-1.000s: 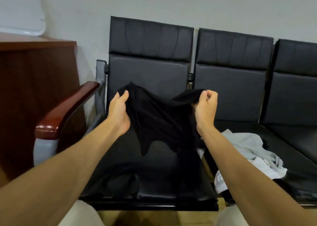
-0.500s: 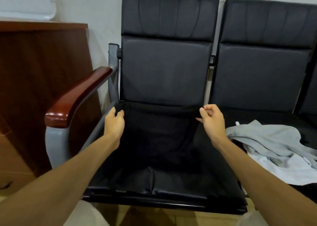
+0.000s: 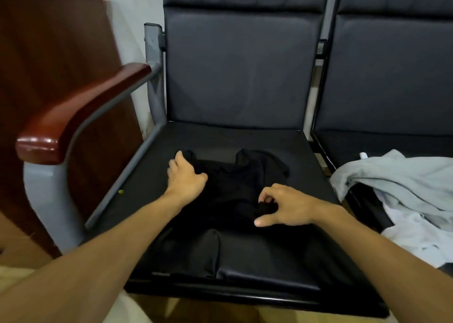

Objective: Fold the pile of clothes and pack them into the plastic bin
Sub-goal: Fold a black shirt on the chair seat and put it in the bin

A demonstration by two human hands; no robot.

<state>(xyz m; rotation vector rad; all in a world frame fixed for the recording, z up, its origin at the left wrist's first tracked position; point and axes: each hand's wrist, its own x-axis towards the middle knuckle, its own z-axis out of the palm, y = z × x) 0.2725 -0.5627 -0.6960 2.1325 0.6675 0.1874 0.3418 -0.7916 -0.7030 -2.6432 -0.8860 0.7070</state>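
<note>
A black garment point(image 3: 235, 183) lies spread on the black seat point(image 3: 282, 146) of the left chair, hard to tell apart from the leather. My left hand point(image 3: 185, 175) rests on its upper left corner, fingers curled over the cloth edge. My right hand point(image 3: 284, 206) pinches a bunched fold of the black cloth between thumb and fingers near the garment's lower right. A pile of light grey and white clothes point(image 3: 402, 190) lies on the neighbouring seat to the right. No plastic bin is in view.
A wooden armrest point(image 3: 81, 112) on a grey metal frame stands left of the seat. A brown wooden cabinet point(image 3: 49, 53) fills the far left. Black chair backs point(image 3: 240, 65) rise behind the seats.
Both hands lowered the black garment from mid-air onto the seat. The right hand moved down toward the front of the garment and pinched a fold; the view tilted downward.
</note>
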